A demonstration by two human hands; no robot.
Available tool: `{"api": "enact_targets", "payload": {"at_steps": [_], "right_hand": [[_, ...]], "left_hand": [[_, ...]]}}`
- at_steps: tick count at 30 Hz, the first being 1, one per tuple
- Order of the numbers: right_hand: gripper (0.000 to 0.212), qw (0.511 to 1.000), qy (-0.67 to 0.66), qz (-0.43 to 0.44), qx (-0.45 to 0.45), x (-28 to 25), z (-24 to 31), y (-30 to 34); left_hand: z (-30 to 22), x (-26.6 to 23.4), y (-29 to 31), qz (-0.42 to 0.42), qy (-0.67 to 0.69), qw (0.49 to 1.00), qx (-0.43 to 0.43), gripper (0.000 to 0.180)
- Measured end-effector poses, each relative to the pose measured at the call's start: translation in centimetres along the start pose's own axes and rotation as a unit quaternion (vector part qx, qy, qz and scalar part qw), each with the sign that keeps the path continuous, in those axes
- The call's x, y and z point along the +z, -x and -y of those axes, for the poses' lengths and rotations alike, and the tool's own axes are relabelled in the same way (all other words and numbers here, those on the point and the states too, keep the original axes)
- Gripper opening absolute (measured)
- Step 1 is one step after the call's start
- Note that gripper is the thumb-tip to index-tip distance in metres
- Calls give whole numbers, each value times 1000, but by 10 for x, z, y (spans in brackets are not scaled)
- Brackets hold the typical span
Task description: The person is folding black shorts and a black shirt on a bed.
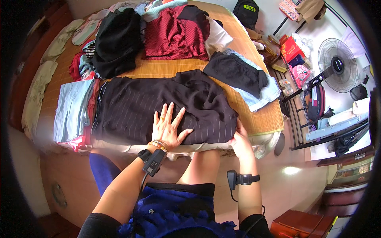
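Observation:
A black garment with thin pale pinstripes (131,107) lies folded lengthwise along the near edge of the bed, its upper right part rumpled. My left hand (168,129) rests flat on its middle, fingers spread. At the garment's right end, my right hand (241,141) grips the edge, some of its fingers hidden by the cloth. Beside the left end sits a stack of folded light blue cloth (72,109) with red and pink cloth under and next to it. Beyond the right end, a folded black garment (238,73) lies over a light blue one (265,94).
A bamboo mat (162,68) covers the bed. Farther back are a black clothing heap (118,41) and a red patterned garment (172,35). To the right stand a fan (337,63) and a black metal rack (295,119). A brown box (301,224) is at lower right.

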State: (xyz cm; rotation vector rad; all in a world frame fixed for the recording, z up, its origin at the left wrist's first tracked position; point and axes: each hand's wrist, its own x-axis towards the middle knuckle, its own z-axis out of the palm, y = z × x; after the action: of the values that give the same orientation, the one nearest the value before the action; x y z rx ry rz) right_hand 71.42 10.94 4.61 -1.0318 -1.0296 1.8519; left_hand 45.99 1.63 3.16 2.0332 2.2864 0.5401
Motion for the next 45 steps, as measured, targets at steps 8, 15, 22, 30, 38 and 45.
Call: {"api": "enact_targets", "payload": {"at_steps": [8,15,22,30,38,45], "right_hand": [[44,997,-47,15,56,6,9,-8],[41,986,-138,34,92,7,0,-18],[42,994,-85,60,24,15,-3,-16],[48,937,345,-56,-23,-2,-22,-41],[52,965,-232,120,-4,20,2,-32],[51,928,-258,264,-56,15,1,-25]], "left_hand": [[7,4,4,-35,37,999,-6,73],[6,6,2,-55,87,994,-18,59],[6,5,3,-67,86,994,-14,54],[2,11,-1,-97,142,985,-25,53],[11,11,4,-128,174,976,-36,57],[15,9,5,-125,193,973,-24,59]]}}
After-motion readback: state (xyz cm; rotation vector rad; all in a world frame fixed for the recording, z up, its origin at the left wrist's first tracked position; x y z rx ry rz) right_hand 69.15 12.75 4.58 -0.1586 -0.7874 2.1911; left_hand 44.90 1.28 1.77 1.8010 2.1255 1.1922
